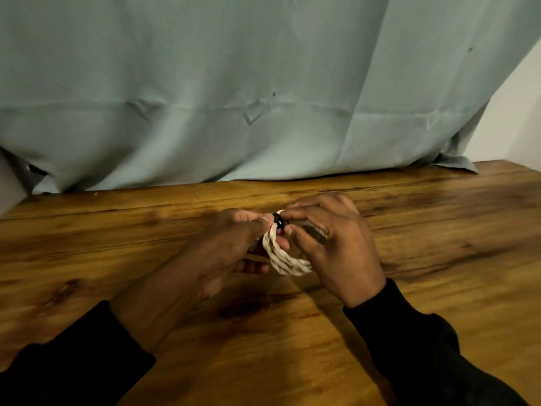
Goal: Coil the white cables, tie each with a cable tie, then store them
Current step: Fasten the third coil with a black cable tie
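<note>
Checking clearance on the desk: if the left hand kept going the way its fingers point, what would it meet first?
The left hand points right, into the cable it already holds; just beyond is the right hand. Depth is hard to judge.

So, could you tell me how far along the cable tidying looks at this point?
Done: one white cable is already coiled into a bundle. In hand: the left hand and right hand pinch a black tie at the top of the coil, apparently fastening it. Left: finishing the tie and storing the coil; no other cables or storage spot are in view.
</note>
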